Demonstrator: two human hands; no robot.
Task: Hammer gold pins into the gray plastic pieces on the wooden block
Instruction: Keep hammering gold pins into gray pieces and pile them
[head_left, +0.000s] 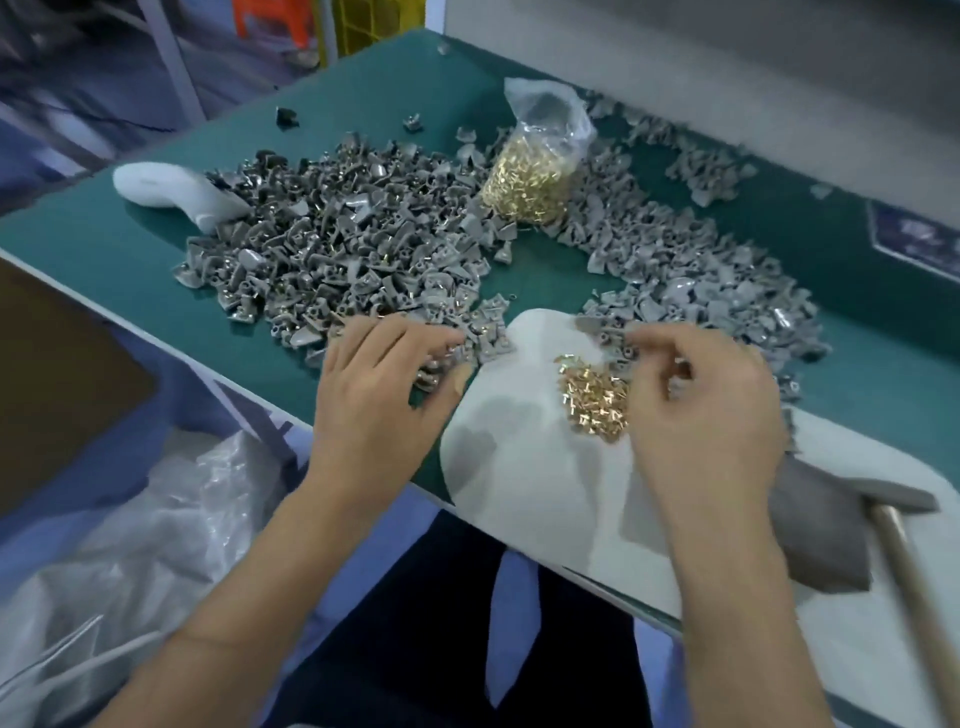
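Note:
Two heaps of gray plastic pieces lie on the green table: a darker heap (332, 239) at the left, many with gold pins in them, and a lighter heap (701, 291) at the right. Loose gold pins (592, 400) sit on a white sheet (519, 441). My left hand (384, 384) has its fingers curled over several gray pieces at the near edge of the left heap. My right hand (711, 405) hovers beside the loose pins, its fingertips pinching a small gray piece. A hammer (893, 525) with a wooden handle lies at the right. No wooden block shows.
A clear bag of gold pins (530, 171) stands between the heaps. White foam (171, 192) lies at the far left of the table. A gray cloth (826, 540) lies under the hammer. Crumpled plastic bags (130, 545) sit below the table's near edge, beside a brown cardboard box (52, 384).

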